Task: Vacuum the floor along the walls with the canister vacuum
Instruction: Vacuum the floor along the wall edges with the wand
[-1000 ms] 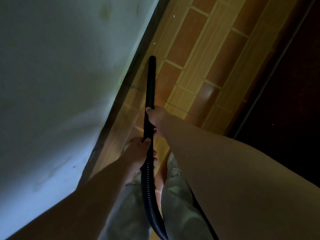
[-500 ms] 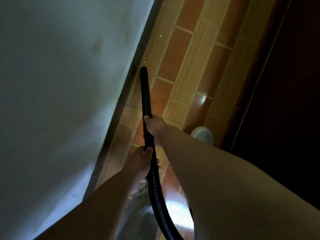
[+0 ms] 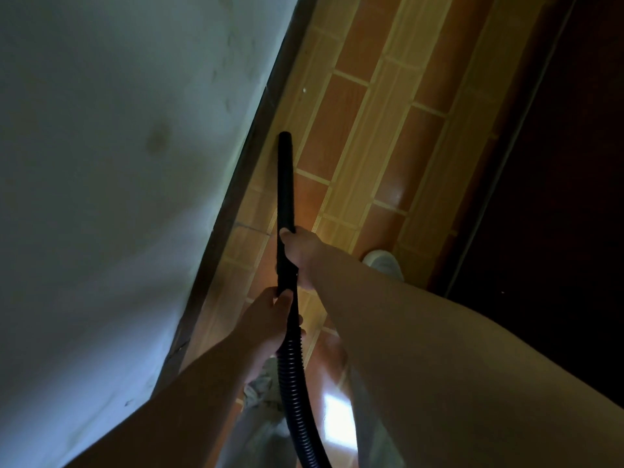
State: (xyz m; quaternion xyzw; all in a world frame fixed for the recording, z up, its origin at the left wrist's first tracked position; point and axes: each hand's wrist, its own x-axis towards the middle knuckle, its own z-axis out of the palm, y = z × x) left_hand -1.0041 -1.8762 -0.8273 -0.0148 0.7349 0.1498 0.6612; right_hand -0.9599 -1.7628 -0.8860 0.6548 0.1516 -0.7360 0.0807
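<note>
A black vacuum wand (image 3: 285, 177) points away from me, its tip just beside the dark baseboard (image 3: 250, 163) under the white wall (image 3: 118, 163). My right hand (image 3: 302, 255) grips the wand at its lower end. Just behind it, my left hand (image 3: 266, 322) is closed around the spot where the wand meets the ribbed black hose (image 3: 297, 393). The hose runs down between my legs and leaves the frame at the bottom. The canister is not in view.
The floor (image 3: 368, 136) is orange and tan tile in a narrow strip. A dark door or panel (image 3: 557, 163) bounds it on the right. My white shoe (image 3: 385, 263) stands near that dark edge. A bright light patch (image 3: 339, 420) lies on the floor.
The wand tip has stayed along the baseboard while I stepped forward; my right shoe has come into view on the right. Both hands keep the same grip.
</note>
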